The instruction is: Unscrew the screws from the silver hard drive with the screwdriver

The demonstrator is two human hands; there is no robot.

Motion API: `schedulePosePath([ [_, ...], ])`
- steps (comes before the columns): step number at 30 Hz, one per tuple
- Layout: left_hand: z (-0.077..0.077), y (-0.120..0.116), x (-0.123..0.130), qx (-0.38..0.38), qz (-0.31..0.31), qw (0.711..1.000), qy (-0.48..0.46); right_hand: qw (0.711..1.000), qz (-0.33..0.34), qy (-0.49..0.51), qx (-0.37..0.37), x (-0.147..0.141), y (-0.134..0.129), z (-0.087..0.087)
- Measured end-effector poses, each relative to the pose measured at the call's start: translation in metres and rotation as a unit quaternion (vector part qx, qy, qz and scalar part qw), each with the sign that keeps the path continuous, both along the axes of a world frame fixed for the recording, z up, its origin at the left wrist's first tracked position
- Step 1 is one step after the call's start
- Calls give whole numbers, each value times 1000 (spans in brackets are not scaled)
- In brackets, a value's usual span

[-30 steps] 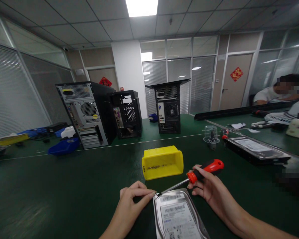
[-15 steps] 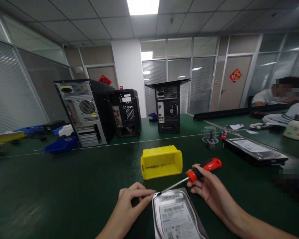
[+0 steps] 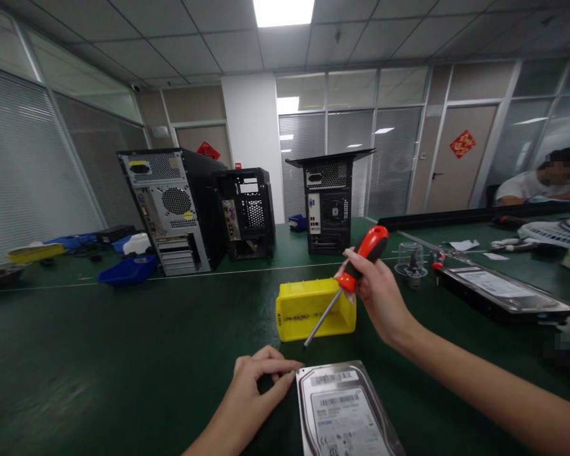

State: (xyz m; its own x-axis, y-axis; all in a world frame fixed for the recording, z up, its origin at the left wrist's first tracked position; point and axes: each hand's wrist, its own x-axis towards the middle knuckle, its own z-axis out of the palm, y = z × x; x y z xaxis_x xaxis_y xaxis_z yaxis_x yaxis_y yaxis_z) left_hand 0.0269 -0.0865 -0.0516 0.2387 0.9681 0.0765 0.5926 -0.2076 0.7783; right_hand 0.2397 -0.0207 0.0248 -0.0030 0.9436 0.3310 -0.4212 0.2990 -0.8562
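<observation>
A silver hard drive (image 3: pixel 344 405) with a white label lies on the green table at the lower middle. My left hand (image 3: pixel 261 386) touches its upper left corner, thumb and index finger closed together there; whether they pinch anything small is hidden. My right hand (image 3: pixel 377 288) is wrapped round the handle of a red and black screwdriver (image 3: pixel 365 253). The shaft points down and left, its tip above the table, apart from the drive. Behind the tip, a yellow bin (image 3: pixel 313 310) lies with its opening towards me, small dark bits inside.
Computer cases (image 3: pixel 175 209) stand at the back left, another case (image 3: pixel 330 206) at the back middle. A blue bin (image 3: pixel 128 270) sits left. To the right are a clear container (image 3: pixel 411 261) and another drive (image 3: pixel 503 288). A person (image 3: pixel 541 177) sits at the far right.
My right hand has lifted the screwdriver up off the drive's corner, and it now stands steeper. My left hand remains at the corner. The view has turned slightly to the left.
</observation>
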Motion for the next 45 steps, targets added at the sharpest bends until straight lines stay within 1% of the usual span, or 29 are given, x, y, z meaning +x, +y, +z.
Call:
schedulePosePath([
  [1, 0, 0, 0, 0, 1, 1000, 0, 1000, 5, -21, 20, -5, 1, 5],
  [3, -1, 0, 0, -2, -1, 1000, -2, 997, 19, -60, 49, -13, 1, 7],
  [6, -3, 1, -1, 3, 1, 1000, -9, 992, 30, -101, 74, -18, -1, -1],
  [9, -5, 2, -1, 2, 6, 1000, -10, 988, 27, -122, 86, -17, -3, -10],
  [12, -5, 3, -2, -1, 11, 1000, -5, 987, 14, -130, 90, -15, -2, -11],
  [17, -3, 2, -2, -13, 8, 1000, -5, 988, -9, -128, 89, -12, -1, -4],
  [23, -4, 4, -1, -7, 21, 1000, -1, 986, 1, -147, 84, -14, -3, -8],
  [27, -6, 5, -1, 8, 19, 1000, -20, 984, 5, -155, 83, -14, -3, -10],
  [31, -5, 5, -1, 12, 26, 999, -33, 983, 5, -160, 86, -13, -1, -11],
  [37, -6, 5, -1, 15, 19, 999, -44, 983, 1, -163, 88, -12, 1, -13],
  [45, -5, 7, -1, 13, 18, 998, -51, 979, 13, -176, 97, -11, 3, -17],
])
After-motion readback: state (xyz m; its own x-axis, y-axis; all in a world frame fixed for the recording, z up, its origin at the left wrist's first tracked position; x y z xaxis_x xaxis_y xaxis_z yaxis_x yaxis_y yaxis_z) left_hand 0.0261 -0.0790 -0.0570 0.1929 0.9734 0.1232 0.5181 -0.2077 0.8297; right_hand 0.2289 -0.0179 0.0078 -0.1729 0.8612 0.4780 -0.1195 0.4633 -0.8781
